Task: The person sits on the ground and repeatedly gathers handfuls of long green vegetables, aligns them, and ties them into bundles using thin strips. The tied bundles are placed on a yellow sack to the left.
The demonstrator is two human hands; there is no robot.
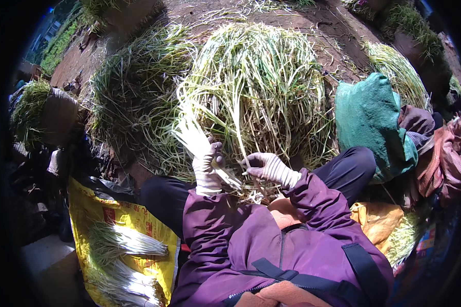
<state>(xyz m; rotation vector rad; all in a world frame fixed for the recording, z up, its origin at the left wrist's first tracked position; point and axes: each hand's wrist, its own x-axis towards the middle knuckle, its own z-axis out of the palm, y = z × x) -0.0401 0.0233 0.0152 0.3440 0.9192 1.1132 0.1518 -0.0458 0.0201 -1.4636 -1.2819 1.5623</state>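
Observation:
My left hand (208, 165), in a striped knit glove, is closed around a bunch of onion-like greens (192, 136). Their bright leaves fan up and to the left; the pale stem ends (229, 179) point down to the right. Beside it, my right hand (267, 167), gloved the same way, pinches a single long stalk (239, 132) between thumb and fingers. That stalk runs up towards a large heap of the greens (261, 73) in front of me. Pale trimmings (256, 196) lie below my hands, between my legs.
A yellow printed sack (159, 222) at lower left bears bundles of white-stemmed greens (138, 242). To the right stand a green woven sack (368, 115) and a person in a reddish garment (441, 161). An orange cloth or sack (378, 222) lies nearer. More greens (134, 88) pile up at left.

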